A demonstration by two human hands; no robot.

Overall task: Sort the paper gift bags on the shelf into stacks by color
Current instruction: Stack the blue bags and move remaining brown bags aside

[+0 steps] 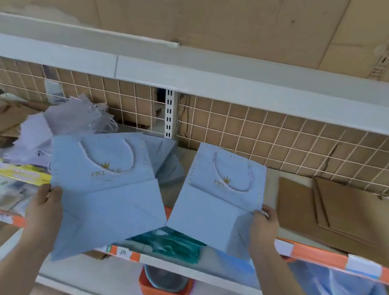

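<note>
The left hand (pixel 46 204) pinches the left blue bag (pixel 104 192) at its left edge; the right hand (pixel 265 226) pinches the right blue bag (pixel 218 200) at its right edge. Both bags are flat, held over the shelf front (pixel 323 256), handles pointing away, long axes fanned apart. The gold print is blurred, perhaps "PRINCE". More blue bags (pixel 169 161) behind are mostly hidden.

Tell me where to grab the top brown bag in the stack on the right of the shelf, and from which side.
Take the top brown bag by its near edge, coming from the front of the shelf. It lies flat with the wire grid close behind, so only the front is open. Both hands currently hold blue bags.
</note>
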